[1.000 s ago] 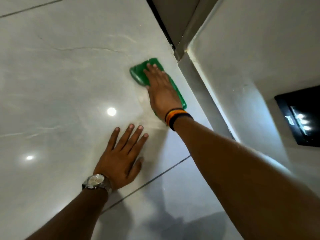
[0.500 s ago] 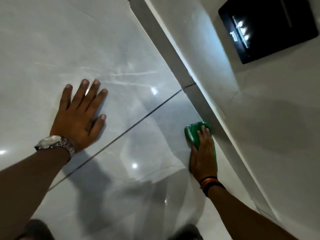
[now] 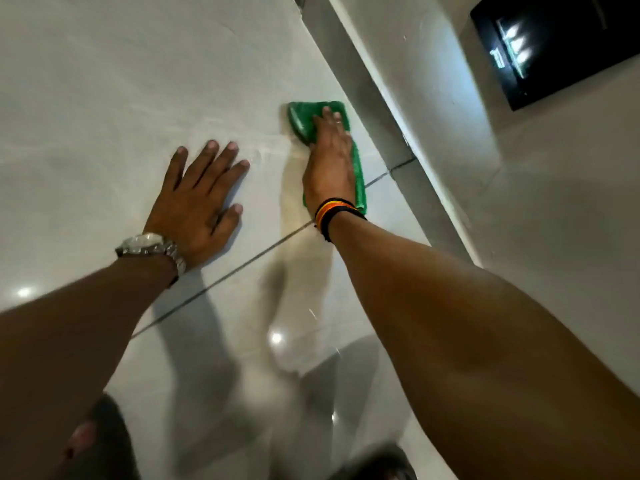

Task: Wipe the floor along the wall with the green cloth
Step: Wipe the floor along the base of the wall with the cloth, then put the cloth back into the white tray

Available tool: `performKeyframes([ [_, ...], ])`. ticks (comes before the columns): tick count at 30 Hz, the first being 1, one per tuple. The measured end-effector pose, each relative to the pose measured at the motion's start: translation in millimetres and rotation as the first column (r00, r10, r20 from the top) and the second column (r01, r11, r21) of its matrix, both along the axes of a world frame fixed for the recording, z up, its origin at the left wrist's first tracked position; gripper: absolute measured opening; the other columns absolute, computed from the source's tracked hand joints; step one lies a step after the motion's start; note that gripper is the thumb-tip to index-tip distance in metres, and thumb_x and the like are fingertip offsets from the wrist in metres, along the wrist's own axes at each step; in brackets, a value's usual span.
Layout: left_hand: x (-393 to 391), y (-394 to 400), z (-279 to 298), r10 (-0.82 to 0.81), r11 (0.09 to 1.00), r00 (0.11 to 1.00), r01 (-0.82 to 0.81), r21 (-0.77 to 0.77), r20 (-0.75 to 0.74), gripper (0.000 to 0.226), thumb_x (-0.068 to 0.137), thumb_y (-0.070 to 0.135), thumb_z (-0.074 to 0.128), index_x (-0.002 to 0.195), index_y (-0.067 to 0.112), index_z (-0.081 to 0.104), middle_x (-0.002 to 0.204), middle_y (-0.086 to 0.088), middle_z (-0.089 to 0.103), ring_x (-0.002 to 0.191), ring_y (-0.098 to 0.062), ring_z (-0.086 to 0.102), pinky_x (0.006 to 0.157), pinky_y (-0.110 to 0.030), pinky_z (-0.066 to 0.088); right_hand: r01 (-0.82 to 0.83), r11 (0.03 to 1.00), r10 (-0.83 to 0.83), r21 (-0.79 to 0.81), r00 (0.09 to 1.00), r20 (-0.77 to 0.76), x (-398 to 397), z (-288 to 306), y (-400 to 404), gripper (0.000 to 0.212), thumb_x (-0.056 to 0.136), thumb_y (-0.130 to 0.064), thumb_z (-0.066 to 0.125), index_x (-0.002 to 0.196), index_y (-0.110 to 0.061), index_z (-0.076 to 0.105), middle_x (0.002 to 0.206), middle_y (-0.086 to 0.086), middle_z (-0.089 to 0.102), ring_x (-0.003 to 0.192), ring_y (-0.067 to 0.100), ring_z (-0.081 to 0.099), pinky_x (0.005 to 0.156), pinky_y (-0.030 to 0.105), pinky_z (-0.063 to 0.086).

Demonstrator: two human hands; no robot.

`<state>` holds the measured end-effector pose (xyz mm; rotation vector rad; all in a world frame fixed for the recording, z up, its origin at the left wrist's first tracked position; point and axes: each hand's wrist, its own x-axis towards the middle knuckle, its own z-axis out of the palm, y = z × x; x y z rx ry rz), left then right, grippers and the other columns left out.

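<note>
A folded green cloth (image 3: 302,119) lies flat on the glossy pale floor tiles (image 3: 104,98), close to the grey skirting (image 3: 377,109) of the white wall (image 3: 519,202). My right hand (image 3: 329,161) presses down on top of the cloth, palm flat, fingers pointing away from me; it hides most of the cloth's middle. A striped wristband sits on that wrist. My left hand (image 3: 201,199) rests flat on the floor to the left of the cloth, fingers spread, holding nothing. It wears a metal watch.
A dark grout line (image 3: 242,261) runs diagonally across the floor under my right wrist to the skirting. A black glossy panel (image 3: 561,46) hangs on the wall at the upper right. Dark blurred shapes sit at the bottom edge.
My right hand has slid the cloth forward along the wall, from the near side of the grout line to across it. The left hand stays planted on the floor.
</note>
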<state>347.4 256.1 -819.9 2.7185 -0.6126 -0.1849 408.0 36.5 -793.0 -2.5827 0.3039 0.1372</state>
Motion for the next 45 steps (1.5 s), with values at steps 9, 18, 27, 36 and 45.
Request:
performKeyframes([
  [9,-106.7,33.2,144.7,0.315,0.929,0.896,-0.358,-0.092,-0.312,0.065,0.104,0.036,0.03,0.163,0.011,0.043,0.17,-0.017,0.043,0.159,-0.036,0.037,0.134,-0.058,0.015,0.359,0.805,-0.211,0.473,0.917,-0.339,-157.0,126.7,23.3,0.031,0.105,-0.018,0.043,0.134,-0.022,0.054,0.123,0.005,0.065,0.11,0.024,0.062,0.1,0.048,0.054],
  [18,-127.8,52.9,432.8,0.306,0.894,0.864,-0.405,-0.191,-0.399,0.071,0.105,0.051,0.021,0.169,0.02,0.031,0.176,-0.002,0.029,0.165,-0.018,0.022,0.138,-0.045,0.005,0.709,-0.043,-0.332,0.704,0.655,-0.679,-166.7,422.2,57.7,0.035,0.1,-0.027,0.055,0.129,-0.009,0.064,0.131,0.022,0.067,0.121,0.042,0.063,0.106,0.061,0.047],
  [27,-90.8,51.2,764.3,0.25,0.838,0.953,-0.302,-0.454,-0.172,0.063,0.108,0.043,0.029,0.167,0.022,0.033,0.175,0.002,0.031,0.164,-0.019,0.026,0.136,-0.045,0.016,0.531,-0.369,-0.16,0.763,0.772,-0.615,-155.5,769.2,74.3,0.031,0.099,-0.033,0.055,0.115,-0.017,0.077,0.121,0.017,0.071,0.104,0.035,0.066,0.092,0.064,0.054],
  [36,-106.0,-34.0,854.3,-0.147,0.847,0.989,0.107,-0.52,-0.036,0.063,0.109,0.044,0.029,0.167,0.02,0.035,0.175,-0.003,0.035,0.164,-0.02,0.026,0.134,-0.054,0.022,0.334,-0.404,-0.524,0.852,0.679,-0.514,-239.0,870.0,9.9,0.043,0.086,-0.019,0.04,0.119,-0.001,0.062,0.11,0.023,0.064,0.098,0.038,0.063,0.1,0.05,0.048],
  [45,-199.6,-144.6,866.7,-0.5,0.7,0.866,0.415,-0.581,0.017,0.063,0.107,0.046,0.027,0.167,0.026,0.031,0.176,0.0,0.032,0.164,-0.014,0.023,0.137,-0.041,0.012,0.121,-0.407,-0.841,0.906,0.337,-0.423,-438.8,885.0,-93.9,0.038,0.083,-0.016,0.041,0.109,0.0,0.064,0.101,0.022,0.068,0.092,0.039,0.067,0.091,0.049,0.056],
])
